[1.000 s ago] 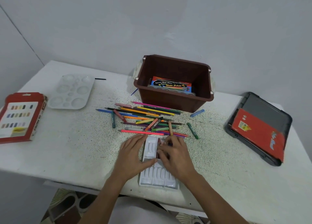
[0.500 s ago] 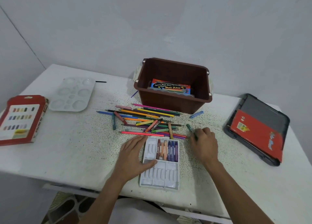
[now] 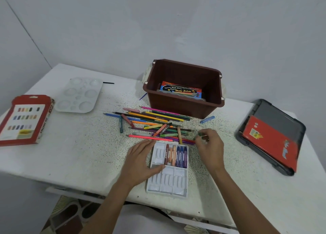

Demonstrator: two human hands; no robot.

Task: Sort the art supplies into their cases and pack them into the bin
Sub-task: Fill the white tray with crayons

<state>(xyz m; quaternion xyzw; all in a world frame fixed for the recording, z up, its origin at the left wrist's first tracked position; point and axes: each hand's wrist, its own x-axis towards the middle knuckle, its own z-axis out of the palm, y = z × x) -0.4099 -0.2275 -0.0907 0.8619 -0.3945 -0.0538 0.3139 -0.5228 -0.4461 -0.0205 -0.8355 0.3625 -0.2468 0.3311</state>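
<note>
Here, ribbed tray (image 3: 167, 184), stubby green crayon (image 3: 196, 136)

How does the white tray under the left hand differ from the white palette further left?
The tray has long narrow slots; the palette has round wells. The tray holds pastels in its far row; the palette's wells look bare. The left hand rests on the tray; nothing touches the palette. Both are white and lie flat on the table.
</note>
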